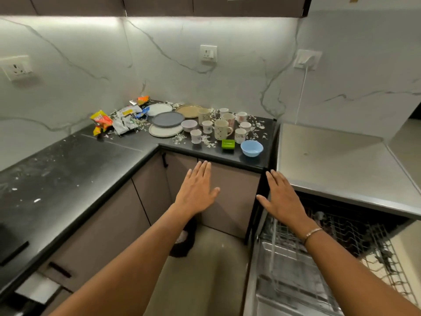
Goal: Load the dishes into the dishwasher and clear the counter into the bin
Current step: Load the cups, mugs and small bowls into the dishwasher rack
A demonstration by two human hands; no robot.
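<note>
Across the left of the frame, counter [68,174]: black, L-shaped.
Dishwasher [284,281]: lower right, open — wire rack [355,236] out.
Hands: left hand [197,192], right hand [282,199], centre, fingers straight, holding nothing.
Dishes [168,119]: upper centre, on counter — wrappers [124,122] beside.

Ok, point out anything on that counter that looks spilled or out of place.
White scraps are strewn over the black counter among the cups and plates, like a spill. Crumpled snack wrappers lie heaped left of the plates. Nothing looks broken or tipped over.
</note>
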